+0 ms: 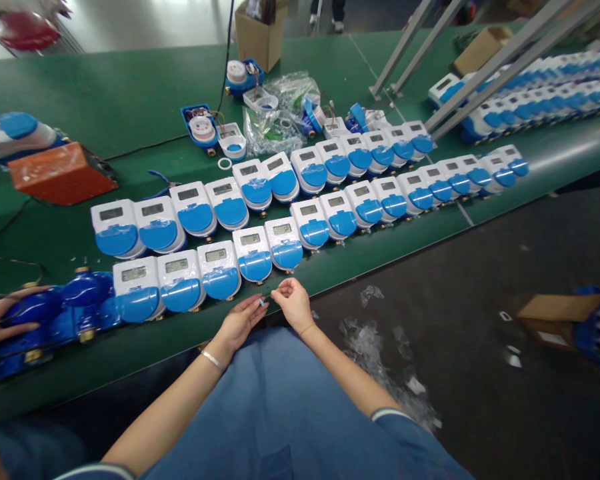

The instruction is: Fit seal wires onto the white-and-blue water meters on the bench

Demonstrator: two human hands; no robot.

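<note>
At the front edge of the bench my left hand (241, 323) is closed in a pinch on a small light-blue tag (263, 302). My right hand (293, 305) pinches beside it, fingertips together on what looks like a thin wire running from the tag. Just beyond both hands stands the near row of water meters with white tops, small displays and blue lids; the closest are one meter (254, 257) and its neighbour (286, 247). The fingers partly cover the tag, so its exact shape is hidden.
A second row of meters (195, 210) runs behind. Opened meters (200, 127), plastic bags (275, 120) and a cardboard box (261, 33) lie farther back. At left are an orange box (60, 175), blue meter bodies (87, 297) and another person's hand (10, 317). Plastic scraps (370, 347) litter the floor.
</note>
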